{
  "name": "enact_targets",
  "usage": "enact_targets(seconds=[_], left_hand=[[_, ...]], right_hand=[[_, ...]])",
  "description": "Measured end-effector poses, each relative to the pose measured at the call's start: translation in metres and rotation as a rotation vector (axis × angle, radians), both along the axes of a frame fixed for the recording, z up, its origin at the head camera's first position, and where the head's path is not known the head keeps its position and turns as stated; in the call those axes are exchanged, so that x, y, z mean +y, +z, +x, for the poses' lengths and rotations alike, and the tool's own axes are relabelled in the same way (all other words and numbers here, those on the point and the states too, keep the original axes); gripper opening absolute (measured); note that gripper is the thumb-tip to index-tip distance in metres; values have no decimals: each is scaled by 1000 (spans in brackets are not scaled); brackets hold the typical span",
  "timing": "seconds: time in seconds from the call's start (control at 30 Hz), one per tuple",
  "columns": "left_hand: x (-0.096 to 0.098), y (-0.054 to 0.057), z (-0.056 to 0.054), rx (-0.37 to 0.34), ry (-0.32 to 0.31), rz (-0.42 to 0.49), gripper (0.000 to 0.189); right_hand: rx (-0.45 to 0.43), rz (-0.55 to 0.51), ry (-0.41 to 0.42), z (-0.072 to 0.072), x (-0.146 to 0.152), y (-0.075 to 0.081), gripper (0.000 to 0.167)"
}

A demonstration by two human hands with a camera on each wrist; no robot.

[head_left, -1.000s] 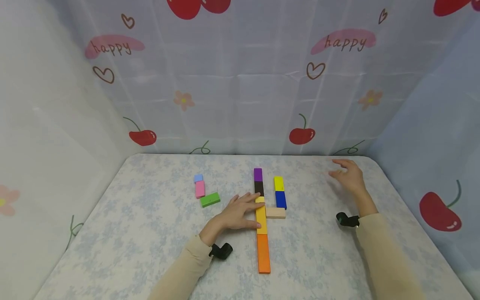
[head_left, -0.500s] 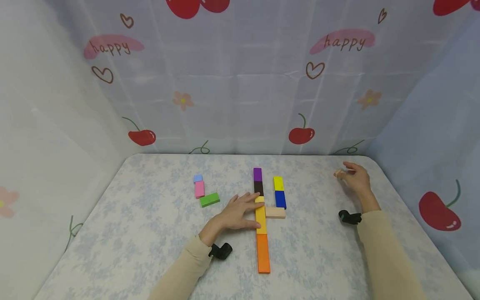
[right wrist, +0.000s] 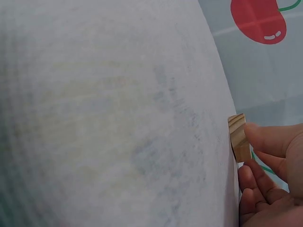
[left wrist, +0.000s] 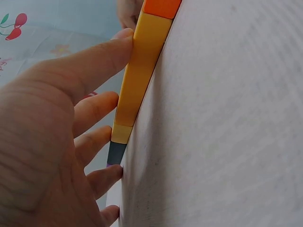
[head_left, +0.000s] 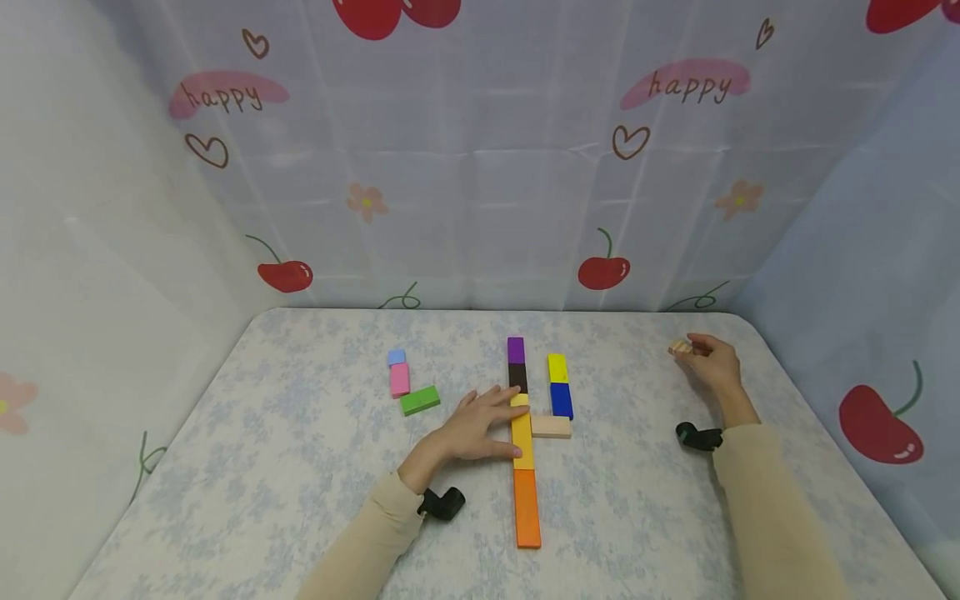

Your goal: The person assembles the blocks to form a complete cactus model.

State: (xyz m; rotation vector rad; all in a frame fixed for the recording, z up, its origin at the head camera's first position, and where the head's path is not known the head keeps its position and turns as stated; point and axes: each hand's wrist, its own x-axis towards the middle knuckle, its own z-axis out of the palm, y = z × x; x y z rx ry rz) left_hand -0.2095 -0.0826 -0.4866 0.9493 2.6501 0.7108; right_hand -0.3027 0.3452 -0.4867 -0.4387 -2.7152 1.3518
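My left hand (head_left: 476, 425) has its fingers spread, thumb and fingertips resting on and along a straight row of blocks. That row runs from a purple block (head_left: 516, 350) and a black block (head_left: 517, 377) through an amber block (head_left: 523, 446) to an orange block (head_left: 527, 508). In the left wrist view, the thumb touches the side of the amber block (left wrist: 142, 66). Far off to the right, my right hand (head_left: 714, 365) pinches a small wooden block (head_left: 679, 347) between thumb and fingers, low over the table. Striped grain shows on that wooden block (right wrist: 239, 135) in the right wrist view.
Against the row's right side lies a plain wooden block (head_left: 552, 427), with a blue block (head_left: 561, 401) and a yellow block (head_left: 557, 367) beyond it. To the left lie a green block (head_left: 420, 401), a pink block (head_left: 400, 380) and a light blue block (head_left: 397, 357).
A second ago the right hand's thumb and fingers were apart; it has since shifted slightly right and now pinches the small wooden block. The left hand and the row have stayed put.
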Motion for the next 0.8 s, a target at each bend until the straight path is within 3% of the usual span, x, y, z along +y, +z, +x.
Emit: enact_targets(seconds=[0.8], left_hand=[[1,-1,-1,-1,3,-3,68]], right_hand=[[20,59,-23,1,-1,-5,48]])
